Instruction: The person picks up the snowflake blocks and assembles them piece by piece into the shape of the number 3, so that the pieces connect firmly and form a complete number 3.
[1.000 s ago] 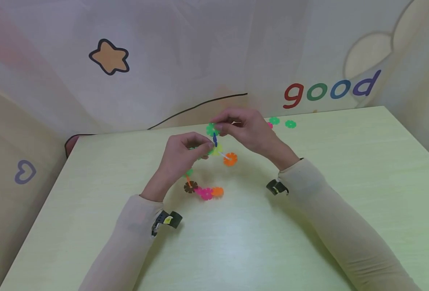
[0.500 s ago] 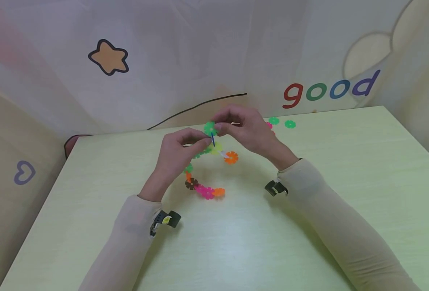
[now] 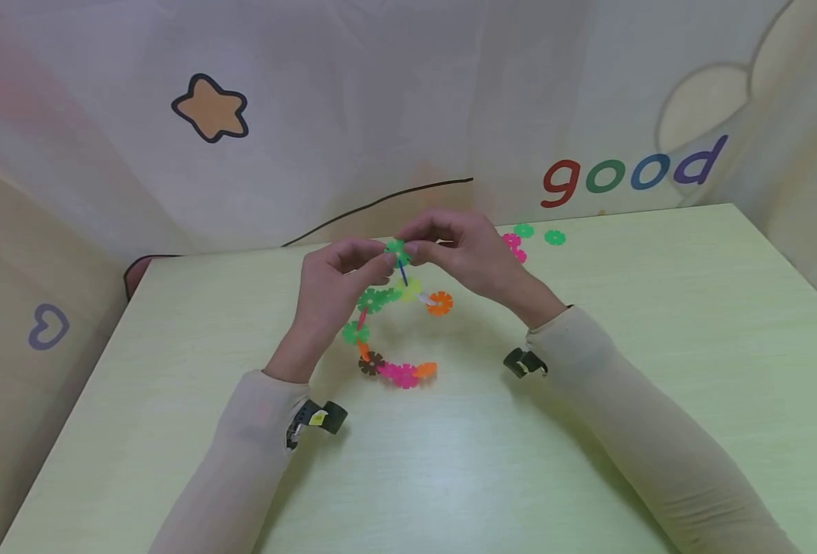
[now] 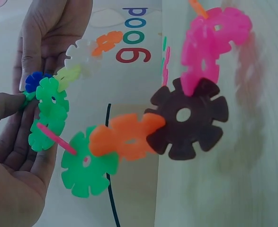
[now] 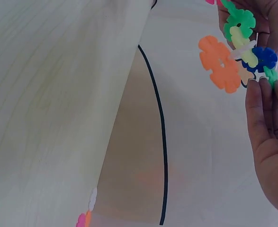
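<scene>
Over the table's far half, both hands meet at a green snowflake disc (image 3: 398, 252). My left hand (image 3: 332, 296) pinches its left edge between thumb and fingers; my right hand (image 3: 460, 250) pinches its right edge. Below it a blue disc (image 5: 263, 59), seen edge-on from the head, joins it to a curved chain of slotted discs. To the right, the chain runs through a yellow disc (image 3: 408, 289) and a white disc (image 4: 84, 57) to an orange disc (image 3: 440, 303). Its other arm hangs down past green discs and a brown disc (image 4: 188, 118) to pink discs (image 3: 404, 376).
Loose green discs (image 3: 555, 238) and pink discs (image 3: 511, 241) lie at the table's back edge, beyond my right hand. A printed curtain (image 3: 353, 138) rises right behind the table (image 3: 491, 469). A small camera (image 3: 325, 417) is strapped at the left wrist.
My left fingers have shifted from beside the blue disc up to the green disc's edge. The green disc has moved slightly left and down, and the hanging chain has swung a little.
</scene>
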The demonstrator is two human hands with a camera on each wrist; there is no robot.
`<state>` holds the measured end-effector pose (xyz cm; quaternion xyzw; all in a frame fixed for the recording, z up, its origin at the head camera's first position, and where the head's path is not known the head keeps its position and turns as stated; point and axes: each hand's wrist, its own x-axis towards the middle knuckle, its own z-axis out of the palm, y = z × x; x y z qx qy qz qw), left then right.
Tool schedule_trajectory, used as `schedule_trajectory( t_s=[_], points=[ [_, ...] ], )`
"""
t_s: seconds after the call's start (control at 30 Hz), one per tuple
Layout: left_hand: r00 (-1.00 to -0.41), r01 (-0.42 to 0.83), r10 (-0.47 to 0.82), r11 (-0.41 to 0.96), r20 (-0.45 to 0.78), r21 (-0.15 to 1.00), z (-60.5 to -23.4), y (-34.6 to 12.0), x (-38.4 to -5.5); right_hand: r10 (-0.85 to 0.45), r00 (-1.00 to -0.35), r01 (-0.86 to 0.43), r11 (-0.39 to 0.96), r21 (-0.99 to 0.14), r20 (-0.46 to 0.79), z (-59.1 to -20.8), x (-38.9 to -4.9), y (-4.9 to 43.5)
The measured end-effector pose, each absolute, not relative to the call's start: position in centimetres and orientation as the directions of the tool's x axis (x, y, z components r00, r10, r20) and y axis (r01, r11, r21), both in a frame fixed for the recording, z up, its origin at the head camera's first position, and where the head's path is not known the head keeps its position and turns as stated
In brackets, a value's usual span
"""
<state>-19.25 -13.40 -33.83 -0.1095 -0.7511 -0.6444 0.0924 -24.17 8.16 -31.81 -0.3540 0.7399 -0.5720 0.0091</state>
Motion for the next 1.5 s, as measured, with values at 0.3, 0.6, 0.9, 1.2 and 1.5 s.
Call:
schedule_trajectory(
  t_s=[0.3, 0.6, 0.9, 1.2, 1.5],
  points=[
    [-0.956, 0.293, 0.033, 0.146, 0.291, 0.945, -33.8, -13.9, -19.3, -0.516, -0.782, -0.479, 0.141, -0.867, 0.348, -31.3, -24.2, 8.3],
    [-0.956, 0.292, 0.019, 0.12, 0.292, 0.949, -33.8, -13.8, -19.3, -0.376, -0.89, -0.374, 0.277, -0.885, 0.259, -31.5, -27.6, 12.7],
    [-0.956, 0.29, -0.02, 0.115, 0.294, 0.95, -34.0, -13.8, -19.4, -0.369, -0.928, -0.268, 0.581, -0.768, 0.044, -34.0, -32.5, 16.5],
    [-0.949, 0.31, -0.023, 0.113, 0.314, 0.944, -34.0, -13.8, -19.4, -0.397, -0.908, -0.234, 0.748, -0.621, -0.135, -36.1, -34.6, 16.4],
    [-0.951, 0.306, -0.022, 0.107, 0.31, 0.946, -33.8, -13.8, -19.3, -0.397, -0.905, -0.259, 0.802, -0.539, -0.155, -36.5, -34.6, 15.8]
  ],
)
